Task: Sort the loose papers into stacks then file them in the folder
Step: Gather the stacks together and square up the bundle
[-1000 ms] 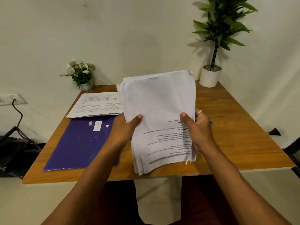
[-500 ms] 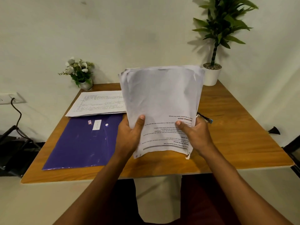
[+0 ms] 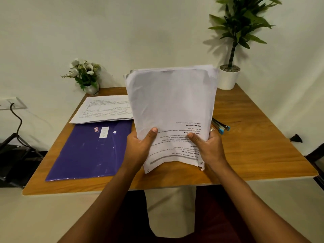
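Head view: the sheaf (image 3: 171, 109) stands upright in front of the camera, just right of the folder (image 3: 87, 151), and blocks much of what lies behind it. It covers the right edge of the flat stack (image 3: 103, 109) beyond the folder's far edge and most of a blue-tipped thing (image 3: 221, 126) farther right; whether that is a pen or a stapler cannot be told. The sheaf's print is upside down to the viewer and mostly too small to read. Whether its lower edge touches the table (image 3: 254, 137) cannot be told. The plant (image 3: 235, 32), well to the right of the folder at the table's far corner, is cut off at the top. The flowers (image 3: 84, 72) sit beyond the folder by the wall. A socket (image 3: 10, 102) to the folder's left is cut by the frame edge.

The left hand (image 3: 138, 148) grips the sheaf's lower left side, thumb laid across the front sheet, the other fingers hidden behind the paper. The right hand (image 3: 208, 148) grips the lower right side in the same way, thumb on the print and fingers behind, with only a ring (image 3: 212, 129) showing at the paper's edge. Both forearms reach up from the bottom of the frame and converge on the sheaf. The folder lies flat and closed on the table's left half.
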The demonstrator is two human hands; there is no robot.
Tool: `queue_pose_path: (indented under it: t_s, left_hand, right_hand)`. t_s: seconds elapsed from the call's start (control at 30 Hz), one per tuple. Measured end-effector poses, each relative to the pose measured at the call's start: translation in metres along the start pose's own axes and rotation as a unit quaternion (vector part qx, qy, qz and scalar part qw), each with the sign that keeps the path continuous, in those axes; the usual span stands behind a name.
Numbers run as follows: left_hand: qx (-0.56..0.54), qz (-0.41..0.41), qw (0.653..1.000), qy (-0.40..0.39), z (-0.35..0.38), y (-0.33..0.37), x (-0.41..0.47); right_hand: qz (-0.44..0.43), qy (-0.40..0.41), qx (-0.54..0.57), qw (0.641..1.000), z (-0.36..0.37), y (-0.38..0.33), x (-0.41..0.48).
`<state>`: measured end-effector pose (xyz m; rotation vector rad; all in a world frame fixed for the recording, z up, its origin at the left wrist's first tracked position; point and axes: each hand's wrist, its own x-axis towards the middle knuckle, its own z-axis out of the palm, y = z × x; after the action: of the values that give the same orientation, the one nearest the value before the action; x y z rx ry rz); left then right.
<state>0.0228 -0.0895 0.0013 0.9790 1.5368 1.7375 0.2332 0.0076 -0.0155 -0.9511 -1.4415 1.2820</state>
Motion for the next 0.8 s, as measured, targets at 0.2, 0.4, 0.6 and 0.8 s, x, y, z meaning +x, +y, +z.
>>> queue_pose_path:
  t_s: [0.2, 0.4, 0.6, 0.8]
  left_hand:
    - [-0.010, -0.009, 1.000, 0.012, 0.004, 0.002, -0.002]
    - [-0.172, -0.081, 0.976, 0.109, 0.014, 0.013, -0.007]
    - [-0.286, -0.126, 0.948, 0.054, 0.050, 0.012, -0.028]
    - [-0.241, -0.068, 0.967, 0.046, -0.029, 0.029, 0.011]
  right_hand:
    - [0.004, 0.001, 0.029, 1.000, 0.002, -0.012, -0.001]
    - [0.048, -0.003, 0.233, 0.971, 0.001, -0.014, -0.012]
    - [0.086, -0.032, 0.335, 0.938, 0.034, -0.019, -0.021]
    - [0.056, -0.017, 0.237, 0.970, -0.012, -0.027, -0.003]
